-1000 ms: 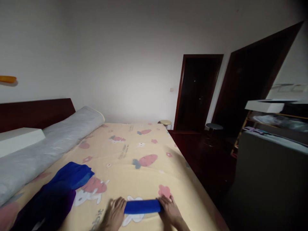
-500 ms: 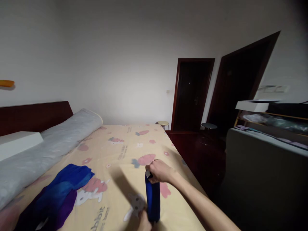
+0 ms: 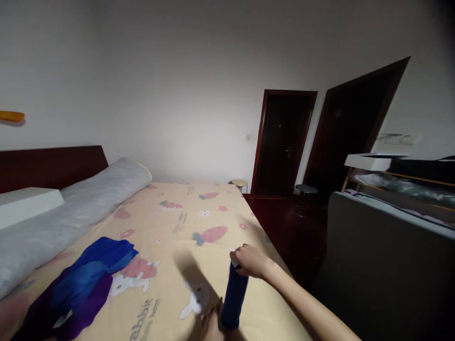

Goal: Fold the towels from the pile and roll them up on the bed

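Observation:
A narrow, folded dark blue cloth (image 3: 234, 298) stands upright over the bed near its front, with a small pale tag at its top. My right hand (image 3: 249, 259) is closed around the top end, knuckles up. Low in the picture, my left hand (image 3: 211, 326) is beside the cloth's lower left edge. Its visible fingers look stretched and apart, though part of the hand is out of frame. To the left lies a crumpled garment (image 3: 94, 267) in blue and purple, with a small white label.
A bed sheet (image 3: 170, 270) with rabbits and carrots covers the bed. A grey rolled bundle (image 3: 103, 194) and a white box (image 3: 30, 203) lie by the dark headboard (image 3: 53, 166). Stools (image 3: 239, 183) stand beyond. At right are a grey panel (image 3: 384, 255) and a loaded shelf (image 3: 398, 177).
My right hand has moved right and slightly down with the top of the cloth, which now leans right. The cloth's lower end has shifted little. The view has tilted slightly.

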The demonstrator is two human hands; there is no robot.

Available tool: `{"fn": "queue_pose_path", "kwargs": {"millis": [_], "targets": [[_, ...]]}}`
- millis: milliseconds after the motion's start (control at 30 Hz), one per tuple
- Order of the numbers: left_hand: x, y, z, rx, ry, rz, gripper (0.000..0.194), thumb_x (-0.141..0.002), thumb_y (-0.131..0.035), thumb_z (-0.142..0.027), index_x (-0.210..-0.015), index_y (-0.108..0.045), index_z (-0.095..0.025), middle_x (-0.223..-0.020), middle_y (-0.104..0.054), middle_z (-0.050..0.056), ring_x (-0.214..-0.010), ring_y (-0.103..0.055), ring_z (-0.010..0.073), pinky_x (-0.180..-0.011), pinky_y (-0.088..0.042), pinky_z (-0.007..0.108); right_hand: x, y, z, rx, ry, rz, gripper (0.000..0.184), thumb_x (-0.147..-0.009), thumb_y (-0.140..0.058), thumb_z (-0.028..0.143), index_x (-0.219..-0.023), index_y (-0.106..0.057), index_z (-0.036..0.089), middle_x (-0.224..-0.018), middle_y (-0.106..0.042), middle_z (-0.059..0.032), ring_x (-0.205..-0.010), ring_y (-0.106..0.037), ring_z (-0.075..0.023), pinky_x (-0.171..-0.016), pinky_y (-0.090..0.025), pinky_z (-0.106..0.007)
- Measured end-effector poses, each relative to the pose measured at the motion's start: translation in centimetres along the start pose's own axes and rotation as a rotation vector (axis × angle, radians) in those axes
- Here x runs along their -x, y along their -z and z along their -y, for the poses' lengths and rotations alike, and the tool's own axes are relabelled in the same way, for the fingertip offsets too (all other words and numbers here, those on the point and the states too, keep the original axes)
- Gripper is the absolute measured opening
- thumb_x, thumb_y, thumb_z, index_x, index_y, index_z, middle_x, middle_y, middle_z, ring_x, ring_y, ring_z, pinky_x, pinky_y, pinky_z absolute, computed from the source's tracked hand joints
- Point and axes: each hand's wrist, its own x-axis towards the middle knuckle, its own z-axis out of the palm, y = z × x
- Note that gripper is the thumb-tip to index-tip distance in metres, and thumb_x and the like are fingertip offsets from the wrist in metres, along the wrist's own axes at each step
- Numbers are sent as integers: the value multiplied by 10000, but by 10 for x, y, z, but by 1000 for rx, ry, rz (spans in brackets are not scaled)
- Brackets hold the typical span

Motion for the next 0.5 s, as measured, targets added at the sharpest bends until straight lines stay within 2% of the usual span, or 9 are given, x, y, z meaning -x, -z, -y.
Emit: {"fn": "queue_pose_path", "kwargs": {"millis": [100,167,233,333,500], "targets": [[10,3,18,-32,55,107,1042,-626,-633,-332,-1534,-126,-279,-1628,-222,53,-1492,-211,291,-1179,-244,511,13,-11,-24,8,-72,24,180,-713,-652,197,-881,-716,199,-818,-742,-56,-772,-692,-206,-658,-435,-267],[18,2,31,-77,80,154,1051,-636,-625,-359,-1529,-76,-291,-1643,-103,30,-1508,-123,290,-1182,-198,549,22,-11,-49,10,-132,5,190,-732,-652,213,-913,-712,217,-831,-742,-46,-796,-696,-208,-652,-433,-263],[25,0,42,-95,58,172,929,-719,-549,-383,-1521,-87,-304,-1636,-81,6,-1509,-101,268,-1189,-172,548,30,-10,-76,18,-197,-22,228,-746,-652,222,-968,-704,220,-868,-743,-56,-834,-700,-223,-677,-443,-275],[34,-5,52,-81,-24,156,771,-810,-446,-399,-1506,-121,-337,-1617,-130,-23,-1501,-145,254,-1201,-156,538,36,-19,-106,46,-283,-27,266,-733,-650,184,-993,-703,212,-918,-742,-78,-866,-704,-242,-715,-457,-298],[41,-12,57,-97,-114,79,755,-829,-466,-369,-1498,-114,-361,-1604,-131,-43,-1491,-194,250,-1215,-164,505,35,-49,-133,104,-374,3,273,-708,-614,87,-940,-709,195,-903,-743,-88,-843,-709,-230,-680,-448,-277]]}}
